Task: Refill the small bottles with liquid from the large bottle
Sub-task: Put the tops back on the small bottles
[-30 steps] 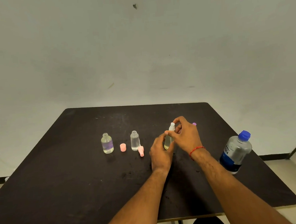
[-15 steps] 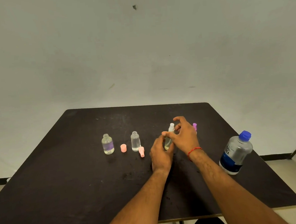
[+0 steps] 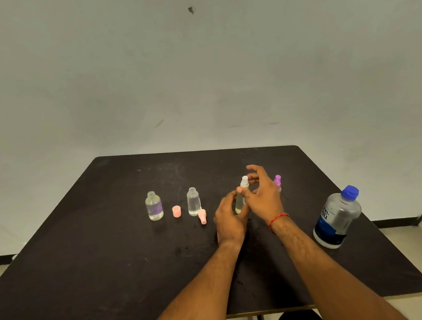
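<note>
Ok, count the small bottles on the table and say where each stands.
4. Purple-labelled bottle far left; clear bottle right of it, both uncapped; white-topped bottle gripped by the left hand; purple-topped bottle mostly hidden behind the right hand.

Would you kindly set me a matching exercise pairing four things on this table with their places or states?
Things: 1 large bottle; 2 purple-labelled bottle; 3 pink cap; 4 white-topped bottle.
States: A gripped by the left hand; B uncapped, farthest left; C blue cap on, far right; D upright, just left of the clear bottle.
Pairs: 1-C, 2-B, 3-D, 4-A.
</note>
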Action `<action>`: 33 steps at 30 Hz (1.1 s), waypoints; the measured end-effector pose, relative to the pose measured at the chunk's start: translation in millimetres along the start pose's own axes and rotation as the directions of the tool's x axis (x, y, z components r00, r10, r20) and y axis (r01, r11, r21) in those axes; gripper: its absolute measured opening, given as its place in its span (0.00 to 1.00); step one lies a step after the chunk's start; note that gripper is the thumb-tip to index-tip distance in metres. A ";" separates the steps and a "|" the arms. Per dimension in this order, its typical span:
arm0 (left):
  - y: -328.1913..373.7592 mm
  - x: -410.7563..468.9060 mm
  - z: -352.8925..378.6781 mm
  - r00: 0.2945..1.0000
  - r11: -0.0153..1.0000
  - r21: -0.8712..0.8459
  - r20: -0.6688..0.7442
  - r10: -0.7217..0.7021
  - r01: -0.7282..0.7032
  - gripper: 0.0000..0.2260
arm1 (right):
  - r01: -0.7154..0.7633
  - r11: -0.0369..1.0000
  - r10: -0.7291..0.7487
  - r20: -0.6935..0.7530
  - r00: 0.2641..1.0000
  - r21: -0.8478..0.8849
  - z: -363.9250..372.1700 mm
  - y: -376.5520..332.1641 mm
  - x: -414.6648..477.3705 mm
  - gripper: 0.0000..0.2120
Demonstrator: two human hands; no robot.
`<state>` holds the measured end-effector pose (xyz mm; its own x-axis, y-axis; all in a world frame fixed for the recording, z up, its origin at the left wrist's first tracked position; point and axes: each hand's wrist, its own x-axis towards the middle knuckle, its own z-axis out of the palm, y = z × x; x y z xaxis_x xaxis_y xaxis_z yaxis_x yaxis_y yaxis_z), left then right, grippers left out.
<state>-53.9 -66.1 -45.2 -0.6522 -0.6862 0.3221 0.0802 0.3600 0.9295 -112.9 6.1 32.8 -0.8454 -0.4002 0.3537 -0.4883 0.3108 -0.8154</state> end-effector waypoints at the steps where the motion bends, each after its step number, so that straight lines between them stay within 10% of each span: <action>1: -0.2 0.1 -0.2 1.000 1.000 0.003 0.002 0.007 -0.007 0.15 | 0.006 1.000 -0.007 0.020 1.000 0.027 -0.5 1.6 -0.1 0.26; 8: -3.4 1.5 1.8 1.000 0.999 0.043 0.008 0.018 -0.018 0.15 | -0.045 0.998 0.047 -0.036 0.998 0.040 1.8 1.4 2.6 0.13; 33: -1.1 1.4 1.3 1.000 0.999 0.034 0.021 0.012 -0.013 0.11 | -0.080 0.994 0.079 0.021 0.997 0.070 2.4 6.3 3.2 0.16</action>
<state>-55.9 -66.7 -46.0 -0.6668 -0.6683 0.3298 0.0635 0.3900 0.9186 -118.2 4.7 27.8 -0.8763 -0.3929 0.2787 -0.4029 0.2807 -0.8712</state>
